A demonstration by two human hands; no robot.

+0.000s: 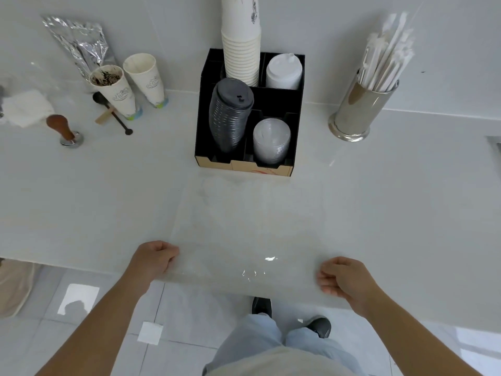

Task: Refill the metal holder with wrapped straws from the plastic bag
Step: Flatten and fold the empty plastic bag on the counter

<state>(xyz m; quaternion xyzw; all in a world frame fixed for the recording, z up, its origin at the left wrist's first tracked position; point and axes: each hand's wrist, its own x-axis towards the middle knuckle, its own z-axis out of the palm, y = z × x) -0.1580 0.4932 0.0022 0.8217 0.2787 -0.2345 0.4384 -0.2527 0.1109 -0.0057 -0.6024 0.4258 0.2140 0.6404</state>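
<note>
Item 1: clear, flat plastic bag (244, 240), spread over the near edge of the pale grey table (108, 199), nearly see-through, with small glints near its lower edge. It appeared flat; no contents could be made out inside.

Item 2: left hand (154, 257), grip clenched on the bag's near left corner, fingers curled under.

Item 3: right hand (343, 276), grip clenched on the bag's near right corner, knuckles turned inward.

Item 4: shiny cylindrical metal holder (357, 109), standing upright at the far right of the table against the wall, well apart from the bag.

Item 5: white paper-wrapped straws (387, 55), a dense bundle standing in the holder, fanned up and to the right.

Item 6: black compartmented cardboard organiser (206, 109), at table centre just beyond the bag, holding a tall stack of white paper cups (241, 44), a stack of black lids (230, 115), a stack of white lids (283, 71) and a stack of clear lids (271, 139).

Item 7: two used printed paper cups (127, 88), far left, one stained dark inside; a crumpled silver foil pouch (78, 42) behind them.

Item 8: wooden-handled coffee tamper (63, 130) and black long-handled spoon (112, 112), near the cups.

Item 9: tiled floor (189, 321) below the table edge, with the person's dark shoes (261, 305) visible.
</note>
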